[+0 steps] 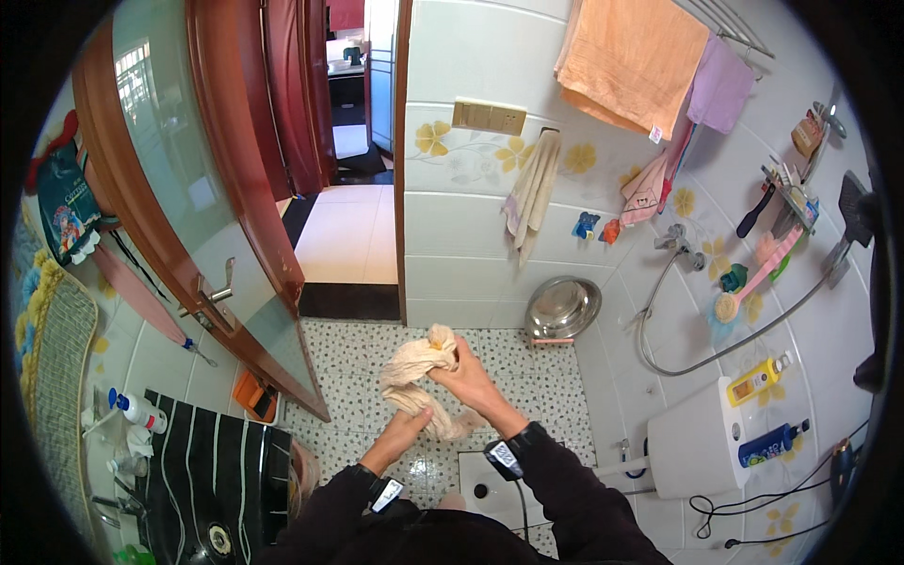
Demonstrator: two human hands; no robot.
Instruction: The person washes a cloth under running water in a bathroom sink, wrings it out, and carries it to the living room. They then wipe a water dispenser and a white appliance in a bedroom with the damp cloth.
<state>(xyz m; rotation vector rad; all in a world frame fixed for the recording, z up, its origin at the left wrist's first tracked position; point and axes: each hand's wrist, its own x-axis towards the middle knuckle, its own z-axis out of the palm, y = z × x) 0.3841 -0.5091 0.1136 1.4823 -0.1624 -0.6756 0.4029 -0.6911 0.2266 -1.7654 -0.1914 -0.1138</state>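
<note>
A twisted cream cloth, apparently a towel, hangs in the air in front of me above the speckled tile floor. My right hand grips its upper part, near a small yellow-orange spot. Lower down and to the left, my left hand is closed around another stretch of the same cloth. Between the two hands the cloth bends in a loop, and a loose end hangs at the lower right. Some fingers of both hands are hidden by the folds.
At left are a black striped washbasin and a glass-panelled wooden door standing ajar. A squat toilet pan lies below my right arm. A white cistern, shower hose and metal basin line the right and far walls.
</note>
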